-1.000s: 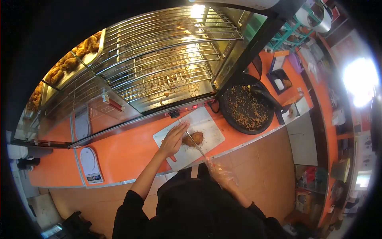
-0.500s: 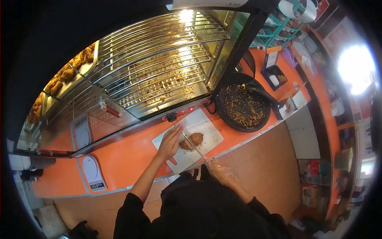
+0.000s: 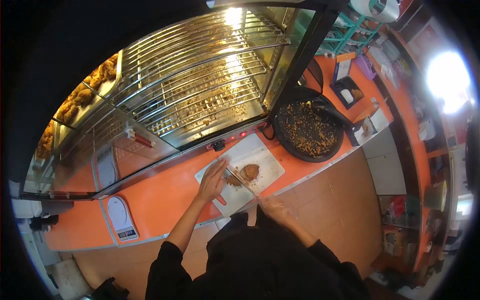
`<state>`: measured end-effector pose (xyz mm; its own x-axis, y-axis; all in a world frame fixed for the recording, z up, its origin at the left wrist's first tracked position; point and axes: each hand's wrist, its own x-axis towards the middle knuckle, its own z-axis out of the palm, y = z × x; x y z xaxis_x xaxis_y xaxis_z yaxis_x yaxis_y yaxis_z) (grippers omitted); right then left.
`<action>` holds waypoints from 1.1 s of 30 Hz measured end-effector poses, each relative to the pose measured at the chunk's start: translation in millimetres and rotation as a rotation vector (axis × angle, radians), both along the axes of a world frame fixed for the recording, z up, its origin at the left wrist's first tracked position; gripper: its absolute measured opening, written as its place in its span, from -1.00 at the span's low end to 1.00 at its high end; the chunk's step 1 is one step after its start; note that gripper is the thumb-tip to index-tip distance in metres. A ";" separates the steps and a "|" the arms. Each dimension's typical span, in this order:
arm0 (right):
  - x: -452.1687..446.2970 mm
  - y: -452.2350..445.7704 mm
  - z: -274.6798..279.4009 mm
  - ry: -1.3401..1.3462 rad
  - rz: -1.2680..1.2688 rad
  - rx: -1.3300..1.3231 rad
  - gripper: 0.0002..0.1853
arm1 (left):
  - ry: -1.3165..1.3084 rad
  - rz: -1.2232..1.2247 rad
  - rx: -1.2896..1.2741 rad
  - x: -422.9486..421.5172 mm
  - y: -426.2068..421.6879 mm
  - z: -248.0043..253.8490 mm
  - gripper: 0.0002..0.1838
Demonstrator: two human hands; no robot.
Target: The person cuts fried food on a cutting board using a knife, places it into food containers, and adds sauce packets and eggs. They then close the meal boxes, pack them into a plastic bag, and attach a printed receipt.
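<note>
On the white cutting board (image 3: 270, 167) lies a piece of brown fried food (image 3: 251, 172), with a smaller part (image 3: 233, 179) across the blade from it. A knife (image 3: 243, 183) stands between the two parts, its blade slanting over the board. My right hand (image 3: 276, 208), blurred and seemingly in a clear plastic glove, grips the handle end. My left hand (image 3: 212, 180) has its fingers stretched out together beside the blade's far end; whether they touch it I cannot tell. Something red (image 3: 220, 200) sticks out below my left palm.
A lit glass warming cabinet (image 3: 200, 145) with wire racks and fried pieces rises behind the board. To the right sits a black pan (image 3: 320, 157) with crumbs, then a black tray (image 3: 356, 98). A white scale (image 3: 119, 215) stands left on the orange counter (image 3: 155, 210).
The knife has come down through the fried food, and a gap now shows between its two parts. My left hand stays about where it was; the view has shifted slightly.
</note>
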<state>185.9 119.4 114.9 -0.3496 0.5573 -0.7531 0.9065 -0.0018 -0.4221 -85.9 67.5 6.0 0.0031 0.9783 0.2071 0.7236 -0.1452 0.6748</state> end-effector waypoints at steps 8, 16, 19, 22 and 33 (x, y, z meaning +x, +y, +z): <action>57.6 -12.4 -49.5 0.157 -0.269 0.185 -0.14 | -0.202 -0.166 0.051 33.4 45.7 17.1 -0.32; 34.8 -6.0 -115.8 -0.051 -0.059 0.280 -0.15 | -0.046 -0.176 -0.072 17.1 49.5 10.5 -0.32; 39.9 6.5 -18.0 0.003 -0.174 0.060 -0.16 | -0.126 -0.151 0.026 26.2 48.1 22.7 -0.38; 56.2 7.1 -10.6 0.031 -0.169 0.089 -0.20 | -0.212 -0.133 0.088 39.4 50.3 41.5 -0.41; 37.0 22.5 -52.4 -0.026 -0.030 0.141 -0.33 | 0.032 -0.117 -0.036 40.7 70.3 8.0 -0.39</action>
<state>222.9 141.9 62.5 -0.3125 0.6682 -0.6752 0.9176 0.0286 -0.3964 -45.2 137.8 14.0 0.1238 0.9777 0.1695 0.7241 -0.2058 0.6582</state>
